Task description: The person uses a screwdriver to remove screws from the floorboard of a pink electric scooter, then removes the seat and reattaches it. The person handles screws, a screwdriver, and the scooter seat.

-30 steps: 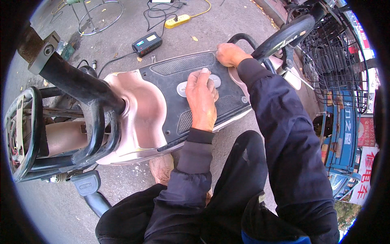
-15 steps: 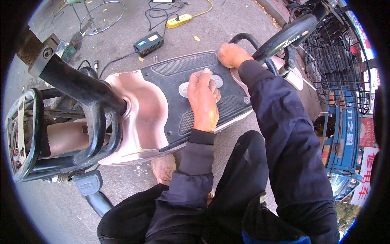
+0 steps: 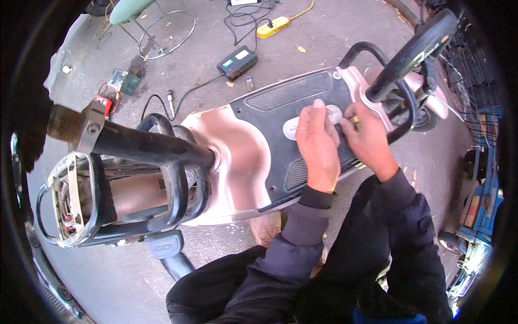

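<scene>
Both hands are over the dark footboard (image 3: 253, 117) of a pale pink electric scooter. My left hand (image 3: 318, 146) is closed, its fingers drawn together above the light oval plate (image 3: 291, 128) in the board's middle; anything between the fingertips is hidden. Just to its right, my right hand (image 3: 369, 135) is curled closed, with a small yellowish thing (image 3: 356, 120) at thumb and forefinger, too small to name. At the board's far right corner a small light round fastener (image 3: 337, 75) shows. The black steering column (image 3: 399, 59) rises beyond my right hand.
A black frame tube (image 3: 156, 143) extends left from the pink body. On the ground beyond lie a black charger (image 3: 237, 62), a yellow power strip (image 3: 273, 27) and a red clamp-like tool (image 3: 105, 103). A stool (image 3: 162, 38) stands farther back. Blue metalwork (image 3: 477, 205) is at the right.
My right hand has come from the footboard's far right corner back toward me, beside my left hand. The fastener at that corner is now uncovered. The view has swung left.
</scene>
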Demonstrator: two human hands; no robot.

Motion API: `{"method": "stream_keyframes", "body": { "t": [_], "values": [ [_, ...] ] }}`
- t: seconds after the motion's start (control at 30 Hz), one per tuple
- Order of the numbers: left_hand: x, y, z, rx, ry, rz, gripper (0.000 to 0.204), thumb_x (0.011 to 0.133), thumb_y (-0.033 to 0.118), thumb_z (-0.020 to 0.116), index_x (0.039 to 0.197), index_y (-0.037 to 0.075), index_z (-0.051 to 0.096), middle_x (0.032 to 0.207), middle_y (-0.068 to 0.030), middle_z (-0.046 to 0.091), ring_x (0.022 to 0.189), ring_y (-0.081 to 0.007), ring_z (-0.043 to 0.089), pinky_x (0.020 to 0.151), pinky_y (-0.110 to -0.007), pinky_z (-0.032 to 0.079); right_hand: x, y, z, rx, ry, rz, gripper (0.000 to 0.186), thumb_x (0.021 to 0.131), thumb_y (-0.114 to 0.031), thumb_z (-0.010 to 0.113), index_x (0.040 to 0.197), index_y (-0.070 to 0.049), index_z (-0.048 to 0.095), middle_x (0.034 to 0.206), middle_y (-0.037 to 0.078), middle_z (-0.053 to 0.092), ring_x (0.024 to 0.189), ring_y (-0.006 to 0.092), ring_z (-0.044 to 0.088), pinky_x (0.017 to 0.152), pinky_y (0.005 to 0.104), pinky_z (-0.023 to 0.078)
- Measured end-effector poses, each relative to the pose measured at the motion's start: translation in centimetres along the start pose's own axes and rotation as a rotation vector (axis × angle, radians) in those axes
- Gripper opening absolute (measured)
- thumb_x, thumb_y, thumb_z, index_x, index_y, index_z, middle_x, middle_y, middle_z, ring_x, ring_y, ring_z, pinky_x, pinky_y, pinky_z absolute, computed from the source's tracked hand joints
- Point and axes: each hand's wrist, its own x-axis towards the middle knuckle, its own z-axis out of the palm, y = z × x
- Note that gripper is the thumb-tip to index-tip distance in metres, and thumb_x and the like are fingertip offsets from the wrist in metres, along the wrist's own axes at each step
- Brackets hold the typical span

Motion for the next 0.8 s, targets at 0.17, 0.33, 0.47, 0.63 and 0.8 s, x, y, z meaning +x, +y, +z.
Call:
{"method": "stream_keyframes", "body": {
  "t": [0.17,0.33,0.47,0.63,0.8],
  "values": [
    [0.2,0.2,0.5,0.071,-0.044,0.010,0.023,0.111,0.026,0.060,0.095,0.009,0.058,0.067,0.0063,0.042,0.051,-0.0035,0.033,0.046,-0.024,0.026,0.0,1.1,1.4,0.036,0.186,0.125,0.019,0.095,-0.012,0.075,0.110,-0.004,0.067,0.090,0.017,0.072,0.082,0.0323,0.071,0.075,0.0407,0.054],
    [1.0,-0.2,1.6,0.116,-0.098,0.048,0.018,0.110,0.022,0.063,0.101,0.007,0.061,0.074,0.0060,0.050,0.056,-0.0017,0.038,0.048,-0.022,0.028,0.1,1.1,1.9,-0.042,0.162,0.041,0.017,0.093,-0.013,0.074,0.108,-0.008,0.068,0.097,0.017,0.074,0.088,0.0415,0.072,0.075,0.0484,0.056],
    [1.9,-1.5,2.1,0.197,-0.202,0.062,0.017,0.110,0.020,0.064,0.101,0.006,0.062,0.073,0.0079,0.051,0.059,0.0000,0.041,0.051,-0.022,0.030,0.2,0.9,1.7,-0.050,0.129,0.055,0.017,0.093,-0.011,0.073,0.109,-0.009,0.068,0.097,0.017,0.073,0.088,0.0415,0.072,0.074,0.0489,0.056],
    [3.0,-2.1,1.4,0.106,-0.183,-0.114,0.017,0.111,0.020,0.062,0.100,0.007,0.060,0.069,0.0100,0.045,0.055,0.0000,0.036,0.049,-0.022,0.026,0.5,0.4,1.4,-0.038,0.111,0.023,0.015,0.093,-0.007,0.072,0.108,-0.007,0.069,0.096,0.017,0.073,0.087,0.0404,0.073,0.073,0.0476,0.056],
    [2.9,-2.2,1.3,0.110,-0.200,-0.114,0.017,0.111,0.020,0.061,0.099,0.008,0.060,0.068,0.0109,0.043,0.055,0.0002,0.034,0.049,-0.022,0.024,0.5,0.2,1.3,-0.033,0.121,0.009,0.014,0.092,-0.006,0.073,0.106,-0.006,0.070,0.097,0.016,0.074,0.087,0.0395,0.073,0.073,0.0463,0.057]
  ]
}}
